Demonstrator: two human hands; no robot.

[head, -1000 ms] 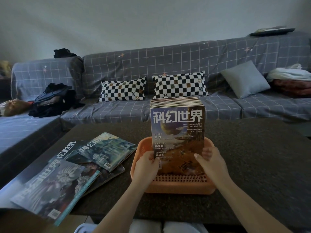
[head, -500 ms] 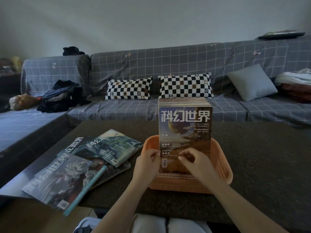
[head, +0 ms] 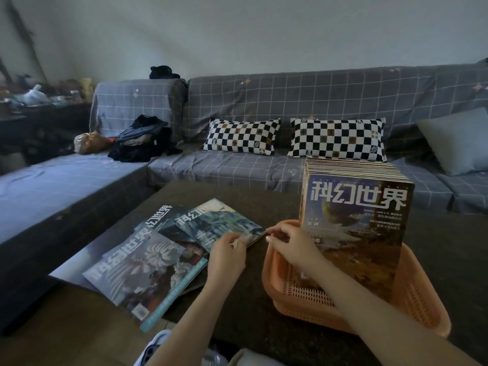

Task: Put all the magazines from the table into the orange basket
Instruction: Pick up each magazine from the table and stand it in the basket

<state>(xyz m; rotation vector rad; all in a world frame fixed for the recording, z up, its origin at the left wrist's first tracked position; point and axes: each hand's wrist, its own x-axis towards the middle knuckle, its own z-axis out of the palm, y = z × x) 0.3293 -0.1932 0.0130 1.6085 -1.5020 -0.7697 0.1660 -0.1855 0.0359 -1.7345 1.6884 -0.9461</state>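
Three magazines (head: 163, 257) lie fanned on the table (head: 264, 313) at nine o'clock of the basket (head: 412, 307). The left hand (head: 228, 257), fingers loosely curled, touches the top one's near corner; right hand (head: 293, 244), fingers apart, hovers beside it, holding nothing. A stack (head: 356, 223) stands upright in the basket.

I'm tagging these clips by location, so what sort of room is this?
Most likely a home living room. A long corner sofa under a grey checked cover holds checkered cushions, and a low dark coffee table in front of it carries loose magazines and an orange basket.
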